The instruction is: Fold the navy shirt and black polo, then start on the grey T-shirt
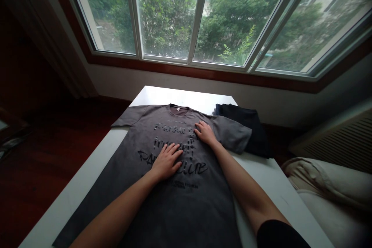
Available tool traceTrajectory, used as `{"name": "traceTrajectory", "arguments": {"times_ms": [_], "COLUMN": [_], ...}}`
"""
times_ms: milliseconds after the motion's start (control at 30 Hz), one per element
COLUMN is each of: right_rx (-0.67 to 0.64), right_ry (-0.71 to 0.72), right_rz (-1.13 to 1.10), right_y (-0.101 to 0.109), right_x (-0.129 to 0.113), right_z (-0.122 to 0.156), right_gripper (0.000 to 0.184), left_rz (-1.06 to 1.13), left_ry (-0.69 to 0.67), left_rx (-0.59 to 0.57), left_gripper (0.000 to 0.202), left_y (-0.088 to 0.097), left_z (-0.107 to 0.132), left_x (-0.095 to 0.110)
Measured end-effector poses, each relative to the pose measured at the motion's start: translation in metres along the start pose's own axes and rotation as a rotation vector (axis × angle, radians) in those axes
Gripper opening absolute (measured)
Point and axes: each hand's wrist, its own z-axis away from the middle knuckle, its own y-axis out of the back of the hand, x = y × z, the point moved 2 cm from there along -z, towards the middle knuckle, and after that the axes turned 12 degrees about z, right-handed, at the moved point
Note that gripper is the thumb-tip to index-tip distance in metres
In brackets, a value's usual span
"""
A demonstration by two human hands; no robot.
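Note:
A dark grey T-shirt [180, 209] with black lettering lies spread face up, its neckline toward the window and both sleeves out to the sides. My left hand [167, 161] rests flat on the middle of the chest print, fingers spread, covering some letters. Higher up on the right side of the print, my right hand [205, 132] lies on the cloth with its fingers stretched out. Neither hand grips the fabric. The shirt's lower part runs toward me and is partly hidden by my left forearm.
Under the shirt is a white table [267, 186]. A stack of dark folded clothes [258, 131] sits at its right edge, partly under the right sleeve. Cream-coloured bedding [340, 186] lies beyond the table on the right. A wide window [188, 60] is behind the far edge.

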Motion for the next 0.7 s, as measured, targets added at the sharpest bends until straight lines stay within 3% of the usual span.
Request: {"name": "traceTrajectory", "arguments": {"times_ms": [200, 367, 500, 700], "right_rx": [0.003, 0.045, 0.071, 0.047], "right_ry": [0.011, 0.020, 0.014, 0.023], "right_rz": [-0.012, -0.063, -0.092, -0.114], "right_y": [0.003, 0.006, 0.008, 0.011], "right_x": [0.001, 0.003, 0.007, 0.017], "right_z": [0.043, 0.061, 0.062, 0.057], "right_gripper": [0.054, 0.052, 0.050, 0.049], "left_rz": [-0.024, -0.030, -0.112, -0.329], "left_ry": [-0.021, -0.029, 0.094, 0.428], "left_rx": [0.036, 0.120, 0.247, 0.306], "left_gripper": [0.051, 0.047, 0.041, 0.056], "left_y": [-0.008, -0.001, 0.029, 0.075], "left_z": [0.002, -0.017, -0.052, -0.095], "left_x": [0.007, -0.003, -0.044, -0.133]}}
